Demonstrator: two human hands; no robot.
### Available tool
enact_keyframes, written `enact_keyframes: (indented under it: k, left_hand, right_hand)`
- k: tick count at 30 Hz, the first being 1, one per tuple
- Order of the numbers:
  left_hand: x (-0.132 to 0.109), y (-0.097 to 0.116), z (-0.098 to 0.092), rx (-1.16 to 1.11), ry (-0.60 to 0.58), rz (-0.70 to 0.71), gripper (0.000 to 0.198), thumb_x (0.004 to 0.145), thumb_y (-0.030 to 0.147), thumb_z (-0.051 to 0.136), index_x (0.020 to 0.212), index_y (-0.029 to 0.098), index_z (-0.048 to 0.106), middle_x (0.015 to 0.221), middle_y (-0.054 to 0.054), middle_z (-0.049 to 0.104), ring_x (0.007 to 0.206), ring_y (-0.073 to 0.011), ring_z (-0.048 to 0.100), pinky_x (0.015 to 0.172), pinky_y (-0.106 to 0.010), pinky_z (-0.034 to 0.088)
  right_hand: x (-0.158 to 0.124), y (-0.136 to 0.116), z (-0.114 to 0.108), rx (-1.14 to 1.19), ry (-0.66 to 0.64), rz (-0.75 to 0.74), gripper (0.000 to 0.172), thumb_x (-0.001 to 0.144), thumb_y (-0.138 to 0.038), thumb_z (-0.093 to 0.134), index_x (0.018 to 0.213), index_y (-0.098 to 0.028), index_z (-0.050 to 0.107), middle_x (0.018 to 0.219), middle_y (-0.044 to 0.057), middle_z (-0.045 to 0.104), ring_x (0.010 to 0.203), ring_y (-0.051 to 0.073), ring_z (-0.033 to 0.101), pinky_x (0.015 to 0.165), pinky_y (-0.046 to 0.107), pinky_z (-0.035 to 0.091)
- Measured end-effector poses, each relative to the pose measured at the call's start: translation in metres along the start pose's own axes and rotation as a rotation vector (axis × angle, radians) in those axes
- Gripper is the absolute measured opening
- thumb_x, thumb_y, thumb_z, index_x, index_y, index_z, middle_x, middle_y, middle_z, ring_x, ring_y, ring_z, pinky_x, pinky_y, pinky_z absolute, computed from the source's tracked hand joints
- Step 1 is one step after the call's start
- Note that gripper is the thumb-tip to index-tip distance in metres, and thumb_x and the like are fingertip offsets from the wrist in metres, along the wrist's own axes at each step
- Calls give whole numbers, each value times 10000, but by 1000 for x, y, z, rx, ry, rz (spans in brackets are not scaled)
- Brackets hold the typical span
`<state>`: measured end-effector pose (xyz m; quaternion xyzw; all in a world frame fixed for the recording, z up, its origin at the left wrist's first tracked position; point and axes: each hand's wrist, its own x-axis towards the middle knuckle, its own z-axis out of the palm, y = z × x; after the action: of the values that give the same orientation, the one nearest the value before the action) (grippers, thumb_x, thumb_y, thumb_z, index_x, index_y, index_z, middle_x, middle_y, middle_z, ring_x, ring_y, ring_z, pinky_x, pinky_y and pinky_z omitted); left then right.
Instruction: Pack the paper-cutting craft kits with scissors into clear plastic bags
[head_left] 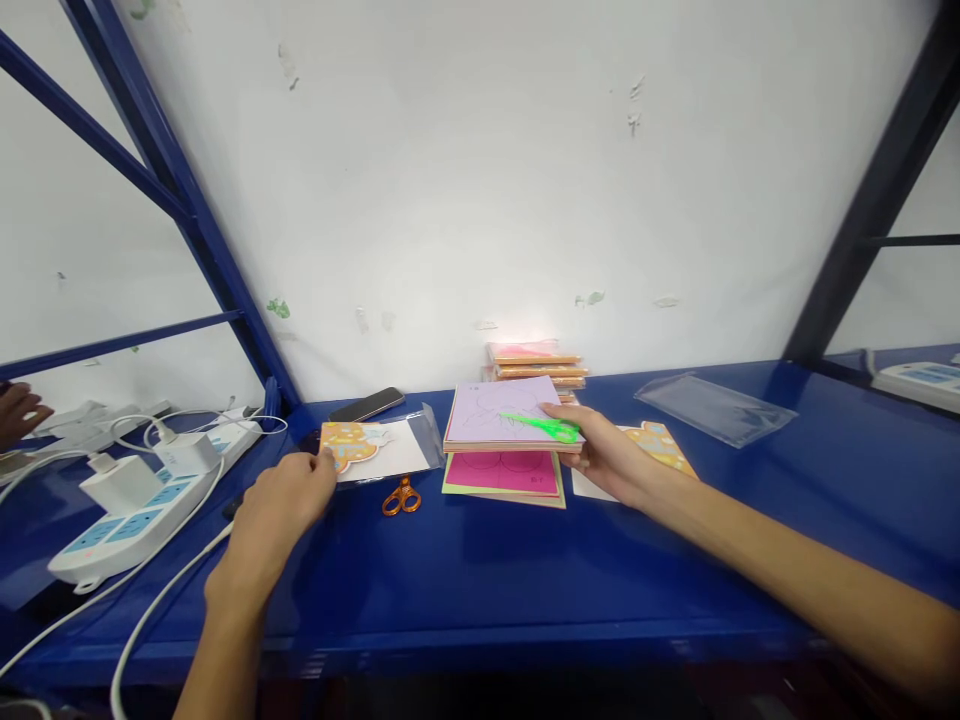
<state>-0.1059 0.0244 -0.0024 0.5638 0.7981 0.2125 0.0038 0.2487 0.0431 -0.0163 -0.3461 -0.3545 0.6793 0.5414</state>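
Observation:
My right hand (607,455) grips the right edge of a stack of coloured paper (504,418) with a lilac sheet on top, lifted at that side; a green pair of scissors (544,427) lies on it under my thumb. Below it rest pink and yellow-green sheets (504,475). My left hand (281,500) is curled, its fingertips pinching the left edge of a clear packet with an orange card (367,447). Small orange scissors (402,497) lie on the blue shelf (480,570) between my hands.
A black phone (367,404) lies behind the packet. More paper packs (536,362) are stacked by the wall, and an empty clear sleeve (716,406) lies right. White power strips (131,510) with cables sit left. Another person's hand (19,412) shows at far left.

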Motion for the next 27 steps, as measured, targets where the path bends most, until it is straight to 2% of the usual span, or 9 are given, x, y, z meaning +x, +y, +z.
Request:
enact_keyframes:
  k: [4, 7, 9, 13, 16, 18, 21, 24, 27]
  left_hand:
    - [-2, 11, 11, 74, -59, -21, 613, 913, 578, 347, 912, 125, 762, 916, -243, 775, 932, -472, 718, 793, -515, 510]
    - [-7, 18, 7, 125, -43, -34, 654, 945, 550, 303, 1060, 83, 746, 1069, -303, 742, 1049, -523, 673, 861, -574, 480]
    - [-14, 26, -1, 124, -8, 2, 615, 961, 517, 312, 1183, 100, 705, 1160, -281, 725, 1110, -509, 651, 902, -574, 470]
    - [-36, 52, -11, -92, 117, 259, 418, 952, 421, 449, 1159, 168, 710, 1135, -155, 748, 1092, -374, 672, 978, -489, 482]
    - [-59, 77, -4, -223, 201, 627, 403, 984, 401, 469, 1206, 167, 710, 1258, -136, 701, 1230, -325, 591, 1073, -480, 448]
    - [-74, 91, 8, -252, 173, 816, 434, 1013, 370, 464, 1356, 163, 632, 1411, -136, 620, 1343, -300, 514, 1137, -491, 411]
    - [-87, 106, 27, -189, 111, 964, 480, 1029, 329, 478, 1474, 154, 519, 1550, -143, 508, 1462, -319, 391, 1181, -561, 360]
    - [-89, 112, 39, -155, 154, 1059, 413, 1021, 285, 521, 1398, 124, 575, 1430, -164, 615, 1396, -343, 469, 1109, -575, 426]
    - [-84, 112, 40, -177, 285, 1144, 241, 1006, 181, 547, 1208, 157, 677, 1158, -115, 738, 1152, -296, 621, 968, -503, 499]
  right_hand:
    - [0, 2, -2, -37, 2, -7, 119, 801, -200, 769, 798, -172, 653, 619, -33, 610, 467, 65, 465, 350, 142, 317]
    - [0, 4, -3, -66, 3, -11, 121, 817, -225, 761, 821, -168, 655, 613, -38, 600, 454, 61, 450, 354, 145, 313]
    - [1, 5, -3, -88, -7, -16, 113, 833, -239, 753, 841, -169, 664, 614, -39, 601, 446, 61, 443, 356, 149, 313]
    - [1, 7, -3, -154, -29, -26, 116, 866, -278, 743, 894, -174, 700, 682, -3, 667, 499, 91, 532, 375, 162, 361]
    - [-1, 9, 0, -207, -39, -40, 129, 876, -288, 740, 955, -188, 722, 777, 29, 723, 600, 138, 623, 439, 193, 455]
    - [-4, 10, 2, -237, -49, -53, 154, 878, -297, 741, 999, -202, 731, 807, 31, 739, 628, 156, 648, 463, 210, 488]
    - [-6, 11, 7, -247, -70, -63, 172, 898, -296, 721, 1047, -213, 740, 832, 30, 759, 632, 158, 662, 504, 222, 526]
    - [-6, 12, 7, -225, -68, -69, 140, 912, -270, 700, 1029, -208, 745, 876, 37, 776, 653, 150, 673, 574, 228, 559]
    - [-3, 12, 4, -209, -55, -83, 132, 905, -272, 709, 1010, -196, 737, 899, 42, 775, 687, 147, 680, 606, 225, 561]
